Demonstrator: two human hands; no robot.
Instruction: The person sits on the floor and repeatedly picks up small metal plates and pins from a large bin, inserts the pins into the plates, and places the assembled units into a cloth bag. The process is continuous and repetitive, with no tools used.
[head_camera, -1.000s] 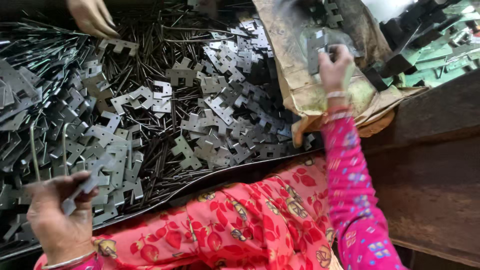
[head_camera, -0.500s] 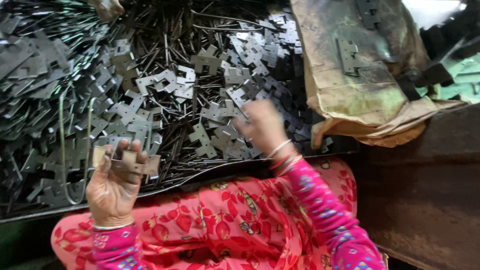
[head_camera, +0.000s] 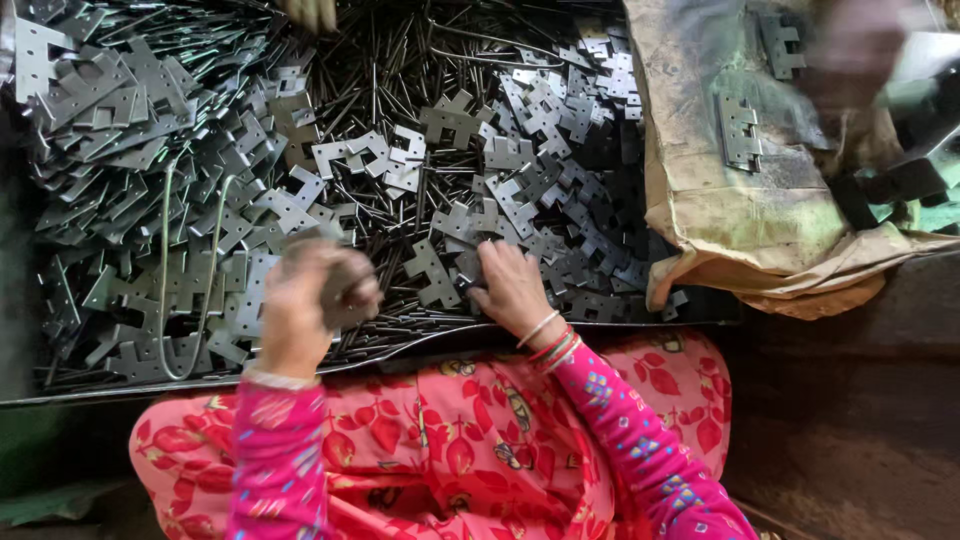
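A big heap of grey stamped metal hinge plates (head_camera: 200, 150) and thin dark metal pins (head_camera: 400, 80) fills the space in front of me. My left hand (head_camera: 310, 300) is raised over the near edge of the heap, blurred, with its fingers closed on a metal plate (head_camera: 345, 285). My right hand (head_camera: 510, 285) rests on the pile just right of it, fingers spread on loose plates (head_camera: 430, 270). Pink patterned sleeves and my lap (head_camera: 450, 440) lie below.
A crumpled brown sack (head_camera: 740, 230) at the right carries a few assembled hinges (head_camera: 738, 132). Another person's hand (head_camera: 310, 12) shows at the top edge and a blurred one (head_camera: 850, 50) at top right. Two bent wire loops (head_camera: 190, 300) lie on the left.
My right hand came back from the brown sack to the pile in front of me. My left hand rose from the lower left toward the middle, still holding a plate.
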